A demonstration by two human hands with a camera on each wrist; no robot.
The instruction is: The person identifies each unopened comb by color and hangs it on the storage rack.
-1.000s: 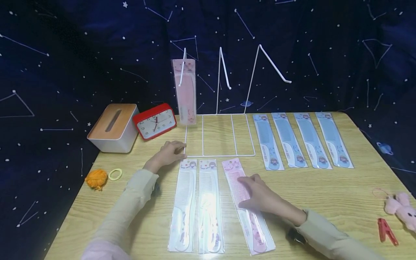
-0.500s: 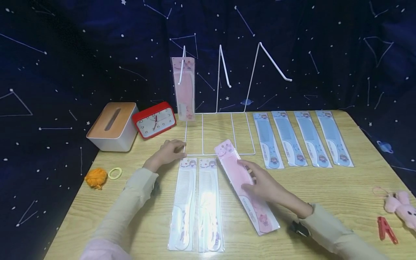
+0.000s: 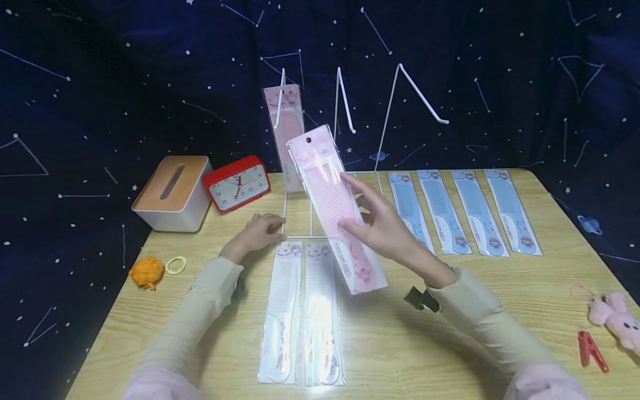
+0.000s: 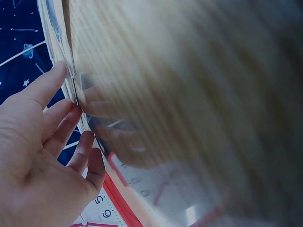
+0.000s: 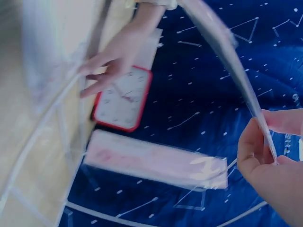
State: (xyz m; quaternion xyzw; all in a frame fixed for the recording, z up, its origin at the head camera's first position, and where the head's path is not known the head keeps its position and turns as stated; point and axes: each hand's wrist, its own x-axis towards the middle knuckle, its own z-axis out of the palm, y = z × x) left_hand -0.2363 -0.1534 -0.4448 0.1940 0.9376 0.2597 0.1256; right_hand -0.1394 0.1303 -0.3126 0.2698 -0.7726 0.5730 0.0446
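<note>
My right hand [image 3: 382, 222] holds a pink comb in a clear package [image 3: 327, 200] by its side edge, thumb in front, raised and tilted above the table. In the right wrist view the packaged comb [image 5: 236, 71] is seen edge-on between thumb and fingers. My left hand [image 3: 257, 233] grips the front left corner of a white wire rack [image 3: 311, 214] with thumb and fingertips. Another packaged pink comb [image 3: 284, 111] hangs on the rack's left hook; the middle hook [image 3: 346, 105] and right hook [image 3: 422, 97] stand bare. Two packaged white comb packs, left [image 3: 282, 311] and right [image 3: 322, 316], lie before the rack.
Several packaged blue combs [image 3: 452, 216] lie in a row at the right. A tissue box [image 3: 175, 194] and a red clock [image 3: 237, 186] stand left of the rack. Orange yarn [image 3: 146, 272], a yellow ring [image 3: 176, 265], a red clip [image 3: 592, 351] and a pink plush toy [image 3: 617, 319] lie near the sides.
My right hand has lifted the packaged pink comb off the table and carried it up and toward the rack. My left hand has stayed at the rack's corner.
</note>
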